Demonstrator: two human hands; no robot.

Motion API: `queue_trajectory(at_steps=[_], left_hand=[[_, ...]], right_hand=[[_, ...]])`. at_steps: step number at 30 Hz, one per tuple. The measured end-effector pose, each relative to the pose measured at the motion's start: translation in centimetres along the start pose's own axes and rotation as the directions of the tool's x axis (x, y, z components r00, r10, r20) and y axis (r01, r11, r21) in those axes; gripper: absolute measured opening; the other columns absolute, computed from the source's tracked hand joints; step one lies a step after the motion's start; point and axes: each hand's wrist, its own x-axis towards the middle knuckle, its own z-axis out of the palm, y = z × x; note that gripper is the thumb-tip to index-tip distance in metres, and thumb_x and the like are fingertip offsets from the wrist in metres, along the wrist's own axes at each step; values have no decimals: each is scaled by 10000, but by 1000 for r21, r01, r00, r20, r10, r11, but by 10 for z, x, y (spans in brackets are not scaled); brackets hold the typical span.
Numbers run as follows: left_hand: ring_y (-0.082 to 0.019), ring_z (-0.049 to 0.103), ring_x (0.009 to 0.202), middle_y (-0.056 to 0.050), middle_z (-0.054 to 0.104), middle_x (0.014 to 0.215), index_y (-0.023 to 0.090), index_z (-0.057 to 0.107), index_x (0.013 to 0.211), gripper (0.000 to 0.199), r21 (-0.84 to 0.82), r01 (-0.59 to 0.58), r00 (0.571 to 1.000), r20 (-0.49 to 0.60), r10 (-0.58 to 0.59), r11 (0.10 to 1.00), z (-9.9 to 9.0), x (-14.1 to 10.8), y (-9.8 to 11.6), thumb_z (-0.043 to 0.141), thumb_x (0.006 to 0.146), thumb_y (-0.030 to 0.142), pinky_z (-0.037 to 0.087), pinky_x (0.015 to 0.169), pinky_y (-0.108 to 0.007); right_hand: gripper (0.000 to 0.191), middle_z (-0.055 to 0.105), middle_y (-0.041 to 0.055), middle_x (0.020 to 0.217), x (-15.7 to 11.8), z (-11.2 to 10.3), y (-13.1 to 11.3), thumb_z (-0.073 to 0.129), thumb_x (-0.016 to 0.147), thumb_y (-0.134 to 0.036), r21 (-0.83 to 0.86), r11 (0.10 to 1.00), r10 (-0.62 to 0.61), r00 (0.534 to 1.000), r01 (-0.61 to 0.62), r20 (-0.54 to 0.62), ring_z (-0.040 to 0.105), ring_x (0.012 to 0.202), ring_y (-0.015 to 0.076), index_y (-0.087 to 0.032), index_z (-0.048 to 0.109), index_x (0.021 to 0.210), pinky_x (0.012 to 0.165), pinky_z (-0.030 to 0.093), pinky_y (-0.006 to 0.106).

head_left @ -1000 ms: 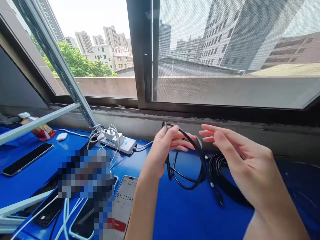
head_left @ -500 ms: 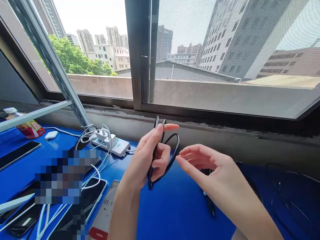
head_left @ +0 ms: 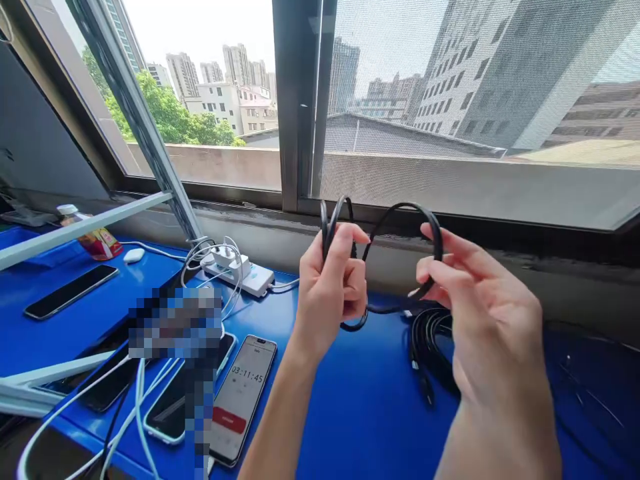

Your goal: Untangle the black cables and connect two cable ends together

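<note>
My left hand (head_left: pixel 333 283) is closed around loops of a black cable (head_left: pixel 400 208), raised over the blue tabletop (head_left: pixel 365 400). The loops stick up above its thumb and hang a little below its fingers. To the right, my right hand (head_left: pixel 475 293) pinches a wide loop of the same cable between thumb and fingers. That loop arches between the two hands, in front of the window ledge.
A coiled black cable (head_left: pixel 433 340) lies beneath my right hand. At the left are a phone showing a timer (head_left: pixel 245 393), a dark phone (head_left: pixel 73 291), a white power strip (head_left: pixel 260 279), tangled white cables, a bottle (head_left: pixel 97 240) and a metal rack (head_left: pixel 135 113).
My right hand has gone from beside the cable to gripping a loop, now pulled out rightward and up. Both hands have shifted right in view, and the camera view has turned slightly left.
</note>
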Motion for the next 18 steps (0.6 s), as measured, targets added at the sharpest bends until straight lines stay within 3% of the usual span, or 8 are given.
queue_trajectory(at_steps=[5, 10, 18], left_hand=[[-32, 188, 284, 122, 213, 409, 213, 505, 747, 403, 42, -85, 995, -50, 87, 995, -1, -2, 4, 540, 807, 610, 153, 289, -146], [-33, 185, 285, 118, 218, 415, 211, 505, 724, 422, 21, -136, 986, -93, 137, 991, 0, -1, 0, 524, 814, 623, 168, 286, -155], [-35, 216, 250, 119, 221, 388, 195, 545, 717, 342, 5, -129, 954, -272, 126, 992, -21, 13, 8, 545, 859, 506, 158, 277, -167]], right_hand=[[201, 452, -25, 544, -4, -8, -14, 628, 749, -315, 198, 980, 6, 992, 20, -127, 383, 502, 119, -234, 702, 918, 458, 337, 268], [128, 314, -27, 500, -14, -7, -22, 585, 787, -254, 222, 966, -87, 975, 133, -205, 259, 484, 129, -293, 707, 789, 487, 310, 300], [191, 53, -44, 545, -11, -25, -25, 515, 838, -346, 264, 960, -18, 964, 91, -265, 114, 473, 157, -323, 702, 864, 450, 210, 324]])
